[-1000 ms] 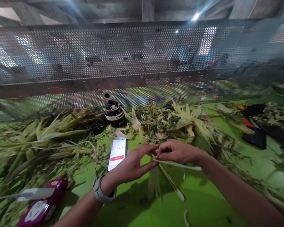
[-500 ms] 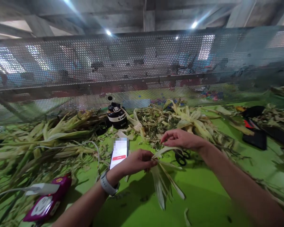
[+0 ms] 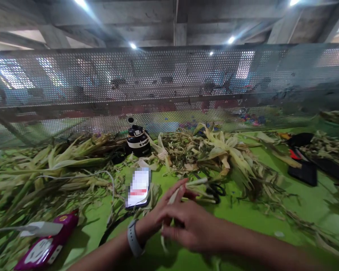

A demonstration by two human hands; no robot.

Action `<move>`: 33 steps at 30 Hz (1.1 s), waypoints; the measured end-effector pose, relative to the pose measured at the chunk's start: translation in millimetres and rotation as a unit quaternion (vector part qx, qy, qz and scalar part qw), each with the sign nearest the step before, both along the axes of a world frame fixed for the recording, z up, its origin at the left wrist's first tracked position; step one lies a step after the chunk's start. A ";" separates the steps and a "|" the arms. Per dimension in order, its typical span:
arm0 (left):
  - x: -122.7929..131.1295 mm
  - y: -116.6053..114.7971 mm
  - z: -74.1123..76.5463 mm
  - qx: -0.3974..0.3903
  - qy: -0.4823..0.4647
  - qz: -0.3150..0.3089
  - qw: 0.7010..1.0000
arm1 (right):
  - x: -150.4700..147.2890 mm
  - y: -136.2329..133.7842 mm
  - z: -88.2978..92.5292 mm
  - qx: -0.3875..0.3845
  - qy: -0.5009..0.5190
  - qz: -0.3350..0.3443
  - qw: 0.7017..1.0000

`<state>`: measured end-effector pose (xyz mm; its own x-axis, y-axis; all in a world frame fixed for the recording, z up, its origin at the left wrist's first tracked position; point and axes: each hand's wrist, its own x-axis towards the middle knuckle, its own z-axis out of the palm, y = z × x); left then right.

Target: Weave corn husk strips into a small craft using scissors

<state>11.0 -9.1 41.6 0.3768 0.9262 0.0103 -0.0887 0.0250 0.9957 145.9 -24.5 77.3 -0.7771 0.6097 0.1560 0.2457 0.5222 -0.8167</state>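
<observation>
My left hand (image 3: 165,205), with a watch band (image 3: 134,238) on its wrist, is closed on pale corn husk strips (image 3: 197,181) that stick out past its fingertips to the right. Across it in front lies my right hand (image 3: 193,224), its fingers curled round a husk strip whose loose end (image 3: 164,242) hangs below. The right hand hides much of the left palm and of the husk between them. Just beyond the fingers are black-handled scissors (image 3: 219,189) on the green table (image 3: 234,220). A lit phone (image 3: 139,184) rests to the left of the hands.
Heaps of corn husks (image 3: 73,156) cover the left side, and more husks (image 3: 226,146) lie at the back. A black bottle (image 3: 138,143) stands before the perforated metal screen (image 3: 169,82). A purple power bank (image 3: 49,241) with a white cable is front left; a dark phone (image 3: 302,173) lies right.
My right hand has come down and left, from above the husk to across my left hand. The husk strips that fanned downward now lie between both hands.
</observation>
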 end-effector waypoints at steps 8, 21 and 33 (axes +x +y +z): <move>-0.8 19.1 -24.3 0.032 -0.066 0.115 0.991 | 31.3 36.0 16.9 0.205 -0.030 -0.177 0.962; 4.1 8.4 -16.0 0.129 0.014 0.071 0.989 | 40.1 85.1 -9.1 0.036 -0.016 -0.265 0.963; 4.3 12.1 -38.5 0.146 0.036 -0.009 0.989 | 25.5 73.9 -9.8 -0.370 0.161 -0.210 0.891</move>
